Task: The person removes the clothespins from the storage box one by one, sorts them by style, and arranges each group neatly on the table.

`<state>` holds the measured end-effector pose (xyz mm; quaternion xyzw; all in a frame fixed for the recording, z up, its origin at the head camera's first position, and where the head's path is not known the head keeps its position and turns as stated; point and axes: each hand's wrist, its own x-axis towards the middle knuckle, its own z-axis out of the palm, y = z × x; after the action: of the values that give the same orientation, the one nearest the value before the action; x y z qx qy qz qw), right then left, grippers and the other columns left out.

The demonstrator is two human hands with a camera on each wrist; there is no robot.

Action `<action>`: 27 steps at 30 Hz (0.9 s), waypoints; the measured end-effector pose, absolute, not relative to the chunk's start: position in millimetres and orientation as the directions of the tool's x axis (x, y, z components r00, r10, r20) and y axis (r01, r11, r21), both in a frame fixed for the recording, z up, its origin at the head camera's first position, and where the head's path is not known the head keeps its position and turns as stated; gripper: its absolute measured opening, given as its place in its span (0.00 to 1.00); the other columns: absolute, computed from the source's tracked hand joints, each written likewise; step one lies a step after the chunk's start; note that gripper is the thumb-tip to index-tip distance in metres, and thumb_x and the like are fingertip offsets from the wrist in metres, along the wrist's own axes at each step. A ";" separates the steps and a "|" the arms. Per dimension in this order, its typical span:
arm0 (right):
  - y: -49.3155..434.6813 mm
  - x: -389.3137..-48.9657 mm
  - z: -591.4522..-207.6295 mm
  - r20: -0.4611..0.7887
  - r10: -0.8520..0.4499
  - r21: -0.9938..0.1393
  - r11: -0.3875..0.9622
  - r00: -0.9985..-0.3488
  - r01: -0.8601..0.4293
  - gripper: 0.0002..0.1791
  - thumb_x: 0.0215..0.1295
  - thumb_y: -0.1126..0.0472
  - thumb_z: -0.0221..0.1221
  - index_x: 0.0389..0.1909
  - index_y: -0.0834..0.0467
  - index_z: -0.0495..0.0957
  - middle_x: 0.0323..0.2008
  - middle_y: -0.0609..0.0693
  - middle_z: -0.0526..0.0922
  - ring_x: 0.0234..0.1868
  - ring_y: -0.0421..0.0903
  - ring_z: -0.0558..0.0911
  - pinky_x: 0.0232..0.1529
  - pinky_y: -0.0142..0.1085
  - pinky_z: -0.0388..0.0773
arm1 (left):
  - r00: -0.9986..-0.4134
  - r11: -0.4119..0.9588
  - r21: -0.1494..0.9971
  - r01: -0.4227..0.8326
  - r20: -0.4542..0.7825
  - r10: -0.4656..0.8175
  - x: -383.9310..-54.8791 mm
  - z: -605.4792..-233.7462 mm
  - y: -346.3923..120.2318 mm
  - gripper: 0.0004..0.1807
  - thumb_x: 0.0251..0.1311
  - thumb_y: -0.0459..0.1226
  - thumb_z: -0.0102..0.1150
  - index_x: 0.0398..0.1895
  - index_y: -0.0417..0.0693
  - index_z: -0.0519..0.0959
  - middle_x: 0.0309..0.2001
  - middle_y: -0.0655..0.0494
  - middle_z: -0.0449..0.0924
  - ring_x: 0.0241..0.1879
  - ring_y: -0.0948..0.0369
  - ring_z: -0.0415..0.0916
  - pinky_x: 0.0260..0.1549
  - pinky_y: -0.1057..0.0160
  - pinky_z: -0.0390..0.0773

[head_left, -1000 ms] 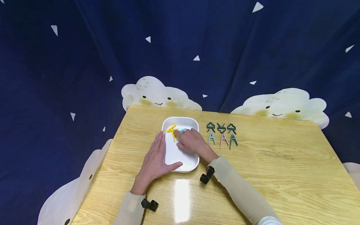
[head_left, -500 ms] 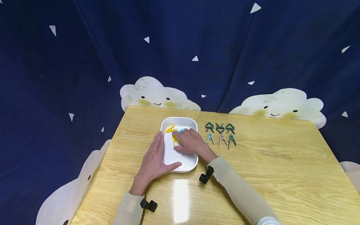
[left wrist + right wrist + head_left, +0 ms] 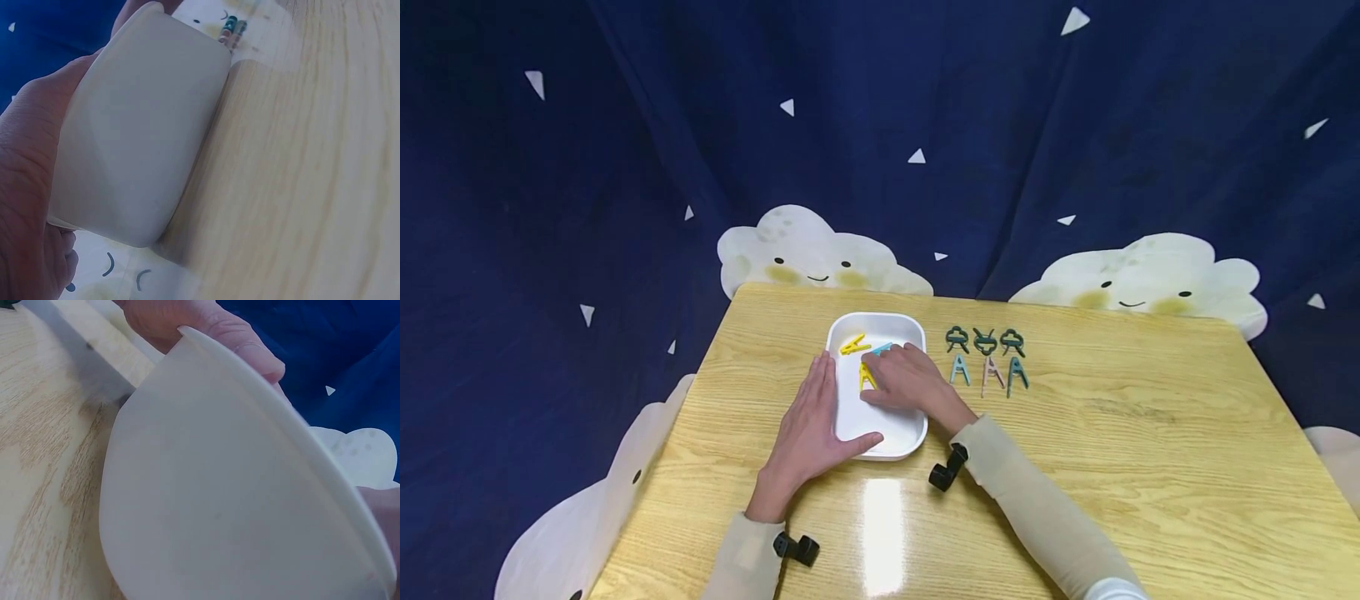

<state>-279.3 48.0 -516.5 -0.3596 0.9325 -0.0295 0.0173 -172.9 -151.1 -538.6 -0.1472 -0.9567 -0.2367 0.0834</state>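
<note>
A white plastic tray (image 3: 880, 433) stands on the table with yellow and blue clothespins in it. My left hand (image 3: 808, 425) lies along its left rim, fingers straight and together, thumb spread over the near rim. Inside the tray, my right hand (image 3: 906, 379) has its curled index finger and thumb at the two ends of a yellow clothespin (image 3: 866, 377). Another yellow clothespin (image 3: 854, 345) lies farther back. A blue clothespin (image 3: 882, 348) is partly hidden behind the right hand. Both wrist views are mostly filled by the tray's outer wall (image 3: 144, 125).
Right of the tray are two rows on the wooden table (image 3: 1112, 467). Three dark green clips (image 3: 985, 341) form the back row; a light blue clothespin (image 3: 959, 370), a pink clothespin (image 3: 992, 375) and a teal clothespin (image 3: 1017, 375) form the front one. A dark blue curtain (image 3: 850, 100) hangs behind.
The yellow clothespin at the right hand has shifted toward me and turned, now apart from the other yellow one. The right thumb has come slightly nearer and left. The left hand stays put.
</note>
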 end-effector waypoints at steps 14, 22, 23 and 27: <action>49.6 -278.1 -517.5 -0.031 -0.671 -0.069 0.740 -0.740 -0.669 0.31 0.65 0.31 0.61 0.63 0.43 0.79 0.40 0.44 0.84 0.48 0.47 0.81 0.52 0.44 0.76 | -0.943 0.846 0.427 0.319 0.231 0.239 -172.5 -537.9 -150.4 0.76 0.50 0.82 0.53 0.84 0.38 0.38 0.85 0.42 0.38 0.84 0.52 0.35 0.81 0.51 0.50; 49.5 -277.8 -518.3 -0.012 -0.673 -0.061 0.739 -0.740 -0.671 0.29 0.63 0.33 0.62 0.58 0.46 0.81 0.36 0.43 0.81 0.44 0.47 0.80 0.51 0.45 0.76 | -0.943 0.844 0.431 0.320 0.229 0.241 -172.1 -537.8 -150.8 0.76 0.50 0.81 0.54 0.84 0.37 0.38 0.85 0.43 0.36 0.84 0.52 0.34 0.81 0.51 0.49; 49.4 -277.9 -518.5 -0.010 -0.673 -0.060 0.739 -0.740 -0.671 0.28 0.63 0.33 0.62 0.56 0.46 0.81 0.35 0.43 0.80 0.43 0.46 0.79 0.51 0.45 0.76 | -0.943 0.844 0.430 0.321 0.231 0.241 -172.0 -537.8 -150.8 0.76 0.50 0.81 0.54 0.84 0.37 0.39 0.85 0.42 0.37 0.84 0.52 0.34 0.81 0.51 0.49; 48.9 -278.7 -518.9 -0.003 -0.675 -0.049 0.737 -0.738 -0.674 0.24 0.62 0.34 0.63 0.48 0.47 0.80 0.30 0.42 0.76 0.38 0.46 0.77 0.47 0.44 0.75 | -0.942 0.841 0.434 0.323 0.232 0.242 -171.5 -537.8 -150.8 0.76 0.50 0.81 0.55 0.84 0.37 0.39 0.85 0.44 0.35 0.84 0.53 0.33 0.81 0.52 0.49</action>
<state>-278.7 48.9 -518.9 -0.3621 0.9318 -0.0223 0.0102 -171.5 -150.8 -537.8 -0.1477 -0.9558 -0.2399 0.0842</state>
